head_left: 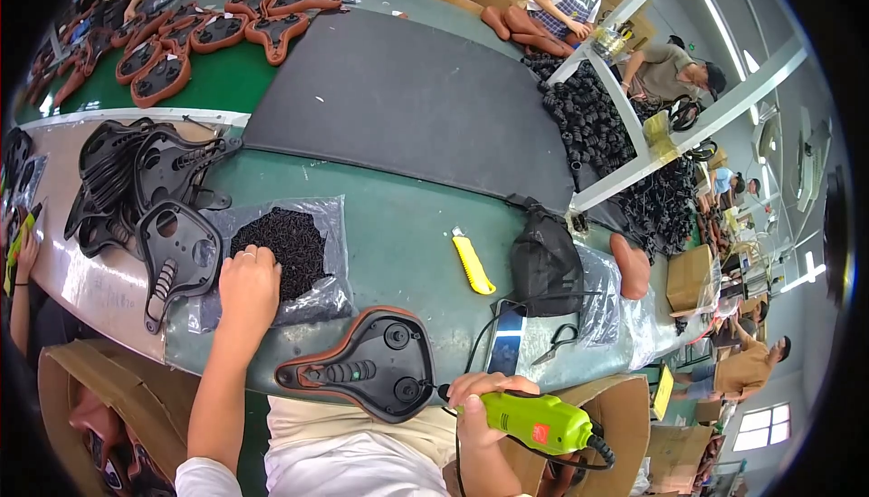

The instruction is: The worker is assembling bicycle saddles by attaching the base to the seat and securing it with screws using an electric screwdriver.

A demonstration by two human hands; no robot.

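A brown and black bicycle saddle (385, 358) lies underside up at the table's near edge, in front of me. My right hand (489, 402) is wrapped round a lime-green electric screwdriver (540, 422), whose black tip points left at the saddle's wide end. My left hand (251, 281), fingers curled together, rests at the near left side of a heap of small black screws (288, 248). The heap lies on a clear plastic bag (332, 302). Whatever those fingertips hold is hidden.
Black plastic saddle bases (176, 225) are stacked at left. Finished brown saddles (217, 33) lie beyond. A yellow utility knife (472, 262), phone (507, 339), scissors (555, 345) and black bag (546, 266) lie right. Cardboard boxes (118, 379) stand below the edge; co-workers sit farther off.
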